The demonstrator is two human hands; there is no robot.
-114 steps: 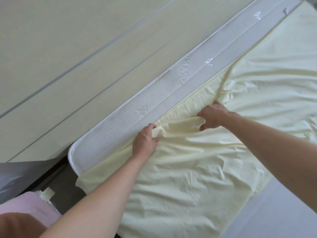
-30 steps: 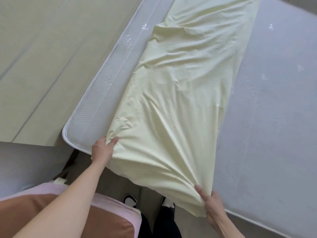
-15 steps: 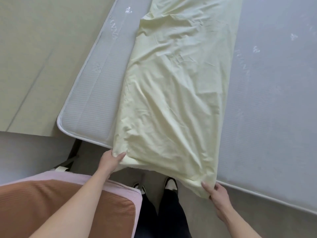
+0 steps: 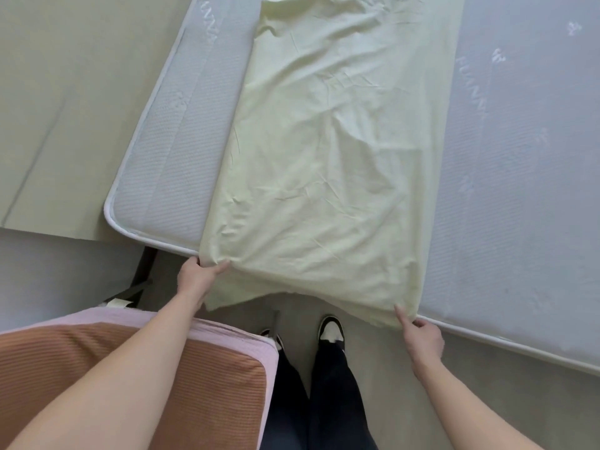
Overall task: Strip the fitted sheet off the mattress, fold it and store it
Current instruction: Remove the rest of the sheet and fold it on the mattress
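The pale yellow fitted sheet (image 4: pixel 331 151) lies folded into a long strip down the bare grey mattress (image 4: pixel 519 177). Its near end hangs over the mattress's front edge. My left hand (image 4: pixel 196 277) pinches the sheet's near left corner at that edge. My right hand (image 4: pixel 422 336) holds the near right corner, forefinger pointing up along the cloth, the other fingers curled under it.
A brown and pink cushion (image 4: pixel 136 375) sits at the lower left under my left arm. My legs and shoes (image 4: pixel 329 329) stand on the grey floor between the cushion and the mattress. A pale green wall panel (image 4: pixel 65 92) runs along the mattress's left side.
I stepped back from the mattress's far side to its near end. Both hands slid to the sheet's near corners and drew them toward me, over the front edge.
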